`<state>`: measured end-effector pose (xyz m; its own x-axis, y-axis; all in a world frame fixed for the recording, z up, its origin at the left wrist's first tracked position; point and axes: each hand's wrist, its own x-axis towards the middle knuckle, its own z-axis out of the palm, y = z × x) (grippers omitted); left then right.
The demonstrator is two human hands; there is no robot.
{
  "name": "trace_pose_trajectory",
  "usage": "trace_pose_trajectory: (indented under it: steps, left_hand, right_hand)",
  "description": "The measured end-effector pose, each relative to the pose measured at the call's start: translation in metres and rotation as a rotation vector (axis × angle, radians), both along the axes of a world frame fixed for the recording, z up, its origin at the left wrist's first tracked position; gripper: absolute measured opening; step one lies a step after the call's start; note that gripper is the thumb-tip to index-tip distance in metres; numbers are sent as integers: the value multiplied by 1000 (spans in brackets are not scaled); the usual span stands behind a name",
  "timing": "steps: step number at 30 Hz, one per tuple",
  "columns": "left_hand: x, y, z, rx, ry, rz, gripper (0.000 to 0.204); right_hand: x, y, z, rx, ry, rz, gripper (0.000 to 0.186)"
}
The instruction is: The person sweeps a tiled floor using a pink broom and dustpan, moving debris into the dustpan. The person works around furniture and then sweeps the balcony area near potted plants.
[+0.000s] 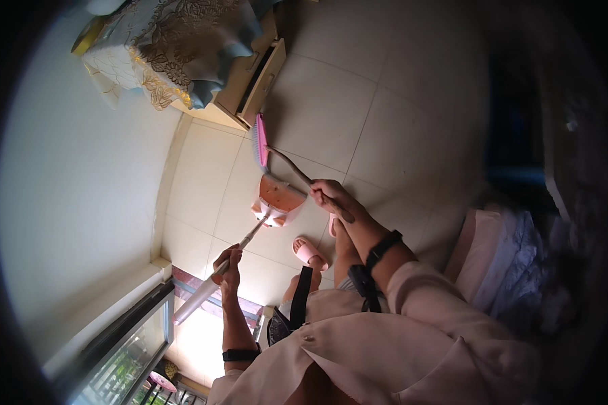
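My left hand is closed round the long pale handle of a pink dustpan, which lies on the tiled floor with small dark specks inside. My right hand grips a wooden broom handle. The pink broom head with grey bristles rests on the tiles by the cabinet's base, just beyond the dustpan, its lower end at or very near the pan's rim. My feet in pink slippers are below the dustpan.
A cream cabinet with a drawer slightly out and a lace-patterned cloth stands at the top left. A white wall runs along the left, with a glass door at lower left. Folded fabric is piled at right on the tiled floor.
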<state>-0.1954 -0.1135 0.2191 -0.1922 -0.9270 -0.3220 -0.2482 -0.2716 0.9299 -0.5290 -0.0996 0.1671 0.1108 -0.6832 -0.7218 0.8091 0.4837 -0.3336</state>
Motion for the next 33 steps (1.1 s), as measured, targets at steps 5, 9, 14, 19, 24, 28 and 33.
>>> trace_pose_trajectory:
  steps: [5,9,14,19,24,28,33]
  left_hand:
    - [-18,8,10,26,15,119,16]
    - [-74,-4,5,-4,-16,100,15]
    - [-124,-33,17,19,-61,64,16]
    - [-138,-65,53,-19,-75,75,23]
    - [-101,-62,144,-52,-79,115,24]
    - [-73,-46,224,-84,-120,33,21]
    - [-84,-39,244,-98,-189,70,22]
  right_hand:
    - [-65,-24,-41,-65,-231,-99,6]
    - [-167,14,-62,-65,-282,-194,14]
    - [-234,61,-35,199,-96,-235,16]
    - [-230,71,20,147,277,135,6]
    - [-229,95,48,157,200,200,12]
    - [-226,95,18,174,44,268,15]
    - [-241,95,-19,195,36,285,10]
